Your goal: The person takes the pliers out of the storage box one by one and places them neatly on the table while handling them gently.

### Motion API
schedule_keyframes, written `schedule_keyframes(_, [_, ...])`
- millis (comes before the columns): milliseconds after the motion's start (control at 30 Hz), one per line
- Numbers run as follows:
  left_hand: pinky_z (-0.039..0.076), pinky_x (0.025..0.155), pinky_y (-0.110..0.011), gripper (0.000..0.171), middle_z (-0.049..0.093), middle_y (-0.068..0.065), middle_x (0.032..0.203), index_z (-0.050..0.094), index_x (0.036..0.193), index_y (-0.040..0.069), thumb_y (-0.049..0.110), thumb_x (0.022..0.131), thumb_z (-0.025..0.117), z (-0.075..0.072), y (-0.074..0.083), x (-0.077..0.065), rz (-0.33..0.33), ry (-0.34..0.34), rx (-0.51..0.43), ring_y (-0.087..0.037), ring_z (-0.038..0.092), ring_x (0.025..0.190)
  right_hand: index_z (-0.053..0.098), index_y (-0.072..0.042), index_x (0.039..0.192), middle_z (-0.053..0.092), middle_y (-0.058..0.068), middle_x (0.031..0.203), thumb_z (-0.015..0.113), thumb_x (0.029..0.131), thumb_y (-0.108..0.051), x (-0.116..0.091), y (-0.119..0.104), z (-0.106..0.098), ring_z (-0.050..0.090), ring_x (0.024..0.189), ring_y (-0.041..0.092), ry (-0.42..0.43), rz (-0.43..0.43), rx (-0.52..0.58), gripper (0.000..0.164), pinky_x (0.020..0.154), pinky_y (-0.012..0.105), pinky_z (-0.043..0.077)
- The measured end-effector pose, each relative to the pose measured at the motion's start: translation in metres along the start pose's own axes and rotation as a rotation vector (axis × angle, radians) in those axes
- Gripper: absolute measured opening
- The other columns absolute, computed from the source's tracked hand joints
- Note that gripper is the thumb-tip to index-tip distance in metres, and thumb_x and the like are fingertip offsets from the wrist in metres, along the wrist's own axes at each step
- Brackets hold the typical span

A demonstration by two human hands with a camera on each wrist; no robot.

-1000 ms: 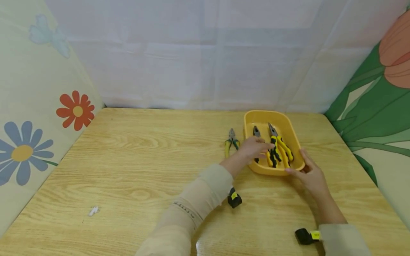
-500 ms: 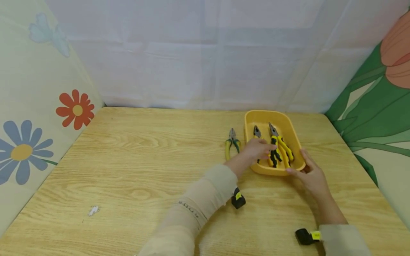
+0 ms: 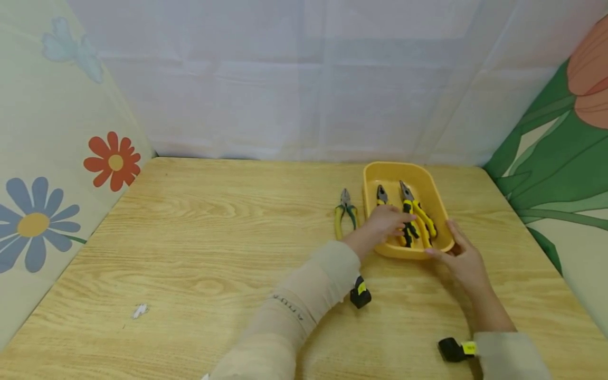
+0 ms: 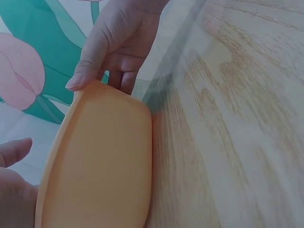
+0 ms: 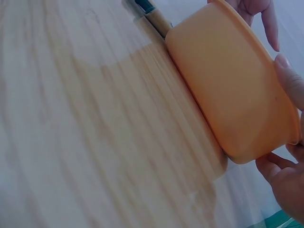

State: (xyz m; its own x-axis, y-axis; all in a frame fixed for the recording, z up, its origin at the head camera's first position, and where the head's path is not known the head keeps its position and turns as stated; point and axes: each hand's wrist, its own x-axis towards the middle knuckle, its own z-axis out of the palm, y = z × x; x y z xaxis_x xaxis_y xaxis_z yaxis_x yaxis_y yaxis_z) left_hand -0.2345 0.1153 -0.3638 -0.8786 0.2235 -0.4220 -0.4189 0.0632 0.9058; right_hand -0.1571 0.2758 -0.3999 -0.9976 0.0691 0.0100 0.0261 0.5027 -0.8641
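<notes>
A yellow plastic tray (image 3: 404, 254) stands at the back right of the table. Inside it, pliers (image 3: 382, 194) lie on the left with their handles mostly hidden under my left hand (image 3: 383, 221). More pliers (image 3: 407, 192) with yellow and black handles lie on the right. My left hand reaches over the tray's left rim, fingers down among the handles, thumb sticking out; its fingertips are hidden in the wrist views. My right hand (image 3: 467, 261) holds the tray's near right corner between thumb and fingers. Green-and-yellow pliers (image 3: 345, 214) lie on the table, just left of the tray.
The wood-grain table (image 3: 214, 237) meets a white cloth backdrop (image 3: 237, 105) behind. Painted flower panels flank both sides. A small white scrap (image 3: 140, 311) lies on the front left. Black wrist devices (image 3: 361, 294) are worn near both cuffs.
My left hand has shifted slightly right inside the tray, showing more of the left pliers below the jaws. My right hand keeps its hold on the tray corner.
</notes>
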Motion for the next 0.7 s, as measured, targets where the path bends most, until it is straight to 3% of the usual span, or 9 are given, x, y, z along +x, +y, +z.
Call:
schedule_keyframes(200, [0.052, 0.066, -0.029, 0.048, 0.055, -0.01, 0.103, 0.05, 0.115, -0.001, 0.014, 0.074, 0.069, 0.005, -0.001, 0.004, -0.008, 0.025, 0.003, -0.021, 0.057, 0.082, 0.006, -0.018, 0.137, -0.002, 0.002, 0.142, 0.061, 0.081, -0.023, 0.0, 0.001, 0.0, 0.012, 0.125, 0.026, 0.0, -0.007, 0.0, 0.079, 0.086, 0.002, 0.026])
schedule_keyframes(500, [0.05, 0.072, -0.034, 0.054, 0.059, -0.013, 0.094, 0.046, 0.121, 0.003, 0.022, 0.075, 0.068, 0.01, -0.001, 0.003, -0.049, 0.031, 0.115, -0.024, 0.059, 0.082, 0.007, -0.017, 0.138, -0.002, 0.005, 0.142, 0.061, 0.081, -0.02, 0.001, 0.001, 0.0, 0.013, 0.125, 0.025, 0.001, -0.022, 0.015, 0.078, 0.086, 0.002, 0.026])
schedule_keyframes(700, [0.05, 0.071, -0.035, 0.054, 0.057, -0.013, 0.097, 0.046, 0.121, 0.003, 0.022, 0.075, 0.068, 0.011, -0.001, 0.004, -0.059, 0.032, 0.094, -0.025, 0.058, 0.084, 0.006, -0.019, 0.137, -0.002, 0.003, 0.142, 0.06, 0.081, -0.023, 0.0, 0.001, 0.0, 0.013, 0.125, 0.026, -0.001, -0.011, -0.004, 0.078, 0.086, 0.001, 0.025])
